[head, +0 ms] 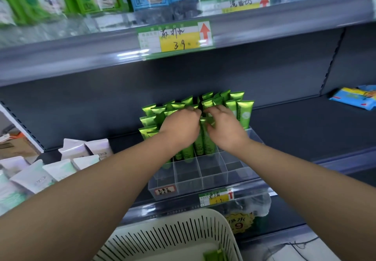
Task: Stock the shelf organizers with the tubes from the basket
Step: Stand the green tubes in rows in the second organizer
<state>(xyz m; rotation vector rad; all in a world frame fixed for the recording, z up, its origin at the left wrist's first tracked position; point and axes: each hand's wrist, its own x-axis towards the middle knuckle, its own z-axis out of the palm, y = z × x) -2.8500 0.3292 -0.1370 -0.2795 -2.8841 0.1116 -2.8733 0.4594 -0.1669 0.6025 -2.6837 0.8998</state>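
My left hand [181, 126] and right hand [223, 126] are pinching tubes [203, 138] into the organizer [211, 171]; front cells are sitting empty, 1 tube showing in the basket [183, 232].

Green tubes [245, 114] stand upright, crimped ends up, filling the rear compartments of my clear shelf organizer [211, 176]; its front rows toward the shelf edge stand empty. The cream slotted basket [168, 238] below holds one green tube [213, 256] lying flat near its right wall.
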